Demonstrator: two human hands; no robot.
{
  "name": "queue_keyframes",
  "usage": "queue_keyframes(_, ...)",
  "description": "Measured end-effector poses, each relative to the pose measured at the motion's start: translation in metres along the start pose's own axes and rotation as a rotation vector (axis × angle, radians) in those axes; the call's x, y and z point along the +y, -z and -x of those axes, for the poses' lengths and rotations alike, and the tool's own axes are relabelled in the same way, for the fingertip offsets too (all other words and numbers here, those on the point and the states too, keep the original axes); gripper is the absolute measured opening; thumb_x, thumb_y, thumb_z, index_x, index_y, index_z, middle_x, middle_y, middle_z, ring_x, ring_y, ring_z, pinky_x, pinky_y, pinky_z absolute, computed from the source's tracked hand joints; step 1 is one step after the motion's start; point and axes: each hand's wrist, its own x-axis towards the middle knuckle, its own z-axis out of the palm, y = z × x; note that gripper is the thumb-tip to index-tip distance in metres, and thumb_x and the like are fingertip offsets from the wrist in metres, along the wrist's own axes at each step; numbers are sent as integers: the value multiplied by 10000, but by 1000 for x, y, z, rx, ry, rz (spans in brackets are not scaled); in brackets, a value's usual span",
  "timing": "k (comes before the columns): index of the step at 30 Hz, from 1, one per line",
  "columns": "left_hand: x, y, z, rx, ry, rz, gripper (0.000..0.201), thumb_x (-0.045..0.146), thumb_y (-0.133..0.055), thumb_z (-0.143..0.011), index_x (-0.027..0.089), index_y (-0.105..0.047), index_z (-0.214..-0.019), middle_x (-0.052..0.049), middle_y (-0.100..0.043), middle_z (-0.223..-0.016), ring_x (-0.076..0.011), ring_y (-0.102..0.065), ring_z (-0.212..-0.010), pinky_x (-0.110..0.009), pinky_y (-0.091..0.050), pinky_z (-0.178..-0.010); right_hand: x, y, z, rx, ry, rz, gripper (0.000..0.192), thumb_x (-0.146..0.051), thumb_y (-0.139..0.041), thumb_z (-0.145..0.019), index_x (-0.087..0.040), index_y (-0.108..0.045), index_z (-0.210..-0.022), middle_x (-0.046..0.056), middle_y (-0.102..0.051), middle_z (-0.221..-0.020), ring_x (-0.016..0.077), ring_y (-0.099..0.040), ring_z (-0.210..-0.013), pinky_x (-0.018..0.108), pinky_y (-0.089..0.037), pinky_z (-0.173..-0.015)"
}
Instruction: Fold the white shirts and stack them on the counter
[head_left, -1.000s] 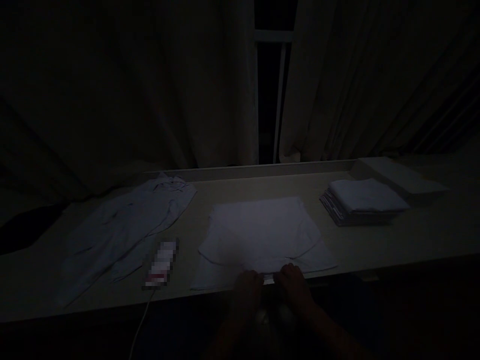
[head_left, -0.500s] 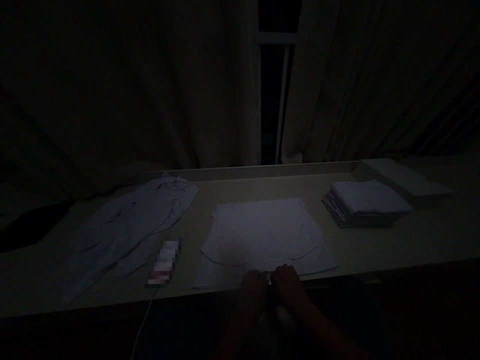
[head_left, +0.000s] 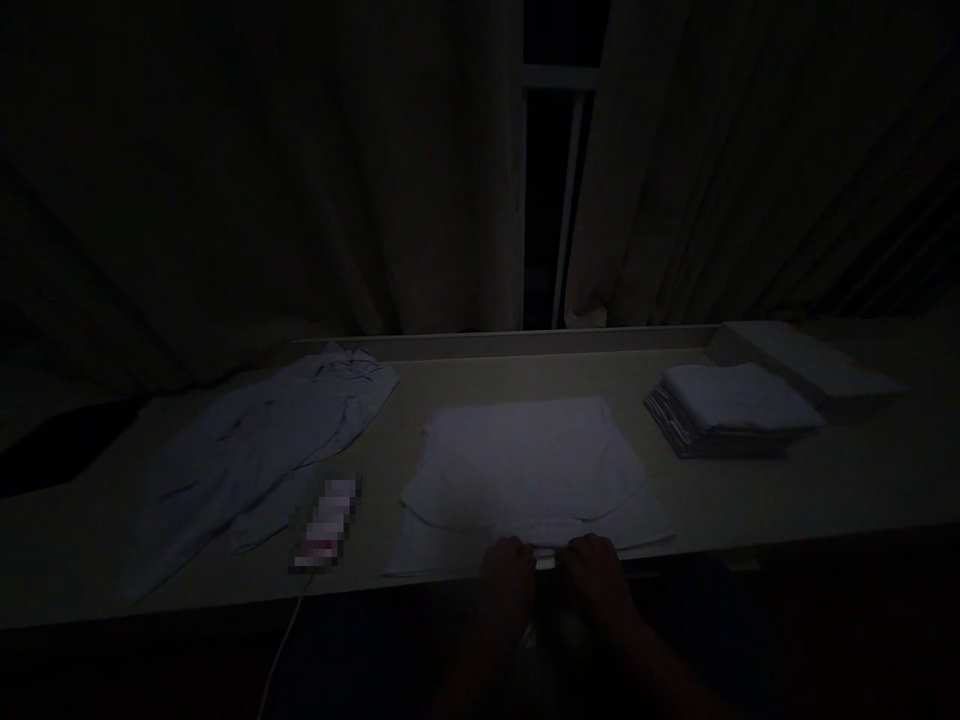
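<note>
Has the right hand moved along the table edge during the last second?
Barely. The right hand sits at the near hem of the white garment, close beside the left hand; any sideways shift matches the camera's own drift.

A pale long-sleeved garment (head_left: 255, 450) lies spread flat toward the left end of the bench (head_left: 825, 490), running from its back edge down to the front. Just beside it, near the front edge, lies a small blurred device (head_left: 326, 522) with a white cable (head_left: 279, 650) hanging over the edge. A stack of folded cloths (head_left: 731, 410) sits toward the right end. Dark curtains (head_left: 300, 180) hang behind the back edge.
</note>
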Motion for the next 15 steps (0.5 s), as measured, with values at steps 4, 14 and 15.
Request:
queue_keyframes(4, 3, 3, -6, 15, 42, -7, 196, 161, -465, -887, 191, -656, -856, -68, -606, -849, -204, -536, -844, -359, -382, -776, 4, 1, 7, -42, 10, 34, 380, -214, -668, -829, -252, -580, -1197, 64, -600, -986, 231, -474, -911, 377, -330, -825)
queue_keyframes(14, 4, 3, -7, 113, 76, 45, 201, 125, -461, -888, 184, -644, -829, -52, -631, -835, -191, -555, -835, -337, -399, -786, -13, -8, 6, -75, -83, 117, 459, -218, -652, -836, -304, -546, -1275, 73, -569, -986, 232, -471, -900, 368, -319, -814)
queue_keyframes(15, 5, 3, -7, 127, 68, 62, 192, 129, -464, -890, 187, -644, -860, -49, -637, -853, -193, -555, -849, -343, -399, -800, -13, -8, 6, -74, -82, 120, 468, -215, -654, -832, -306, -544, -1278, 74, -569, -989, 232, -470, -900, 366, -318, -810)
